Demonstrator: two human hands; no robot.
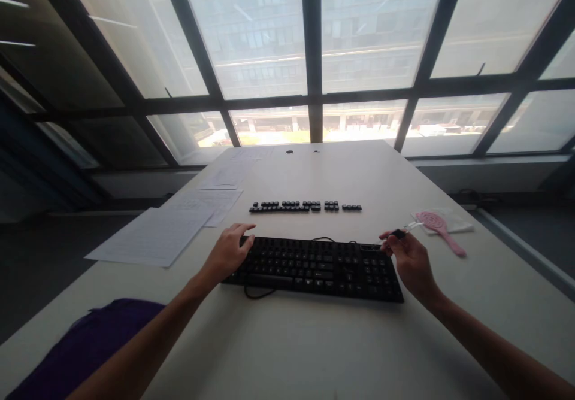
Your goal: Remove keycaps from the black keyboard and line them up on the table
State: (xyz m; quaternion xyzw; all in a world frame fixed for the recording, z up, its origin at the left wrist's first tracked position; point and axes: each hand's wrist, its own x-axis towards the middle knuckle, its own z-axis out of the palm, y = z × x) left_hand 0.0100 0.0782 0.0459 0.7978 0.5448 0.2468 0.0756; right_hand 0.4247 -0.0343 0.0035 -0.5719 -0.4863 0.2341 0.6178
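Big window wall (265, 35) w/ dark frames across the back, bldg beyond. White surface (287, 352) runs up toward it. Printed papers (153, 238) overlap along its L side; purple cloth (90, 346) lies near L corner, partly behind the L forearm. Black kbd (309, 265) sits mid-surface, approx. crosswise, between both hands. L hand (231, 250) is at kbd's far-L corner, thumb & index apart, open. R hand (411, 262) is by the far-R corner, thumb & fingers pinching a small item. Black keycaps (280, 208) lie past the kbd in two rows, w/ gaps, apart from it. Clear plastic bag (460, 225) is far R, pink brush (453, 243) partly on top. Thin cable (259, 297) loops out at kbd's near edge. Smallest: black tool (398, 233) in R hand, pale thin prongs pointing R; exact type unclear.
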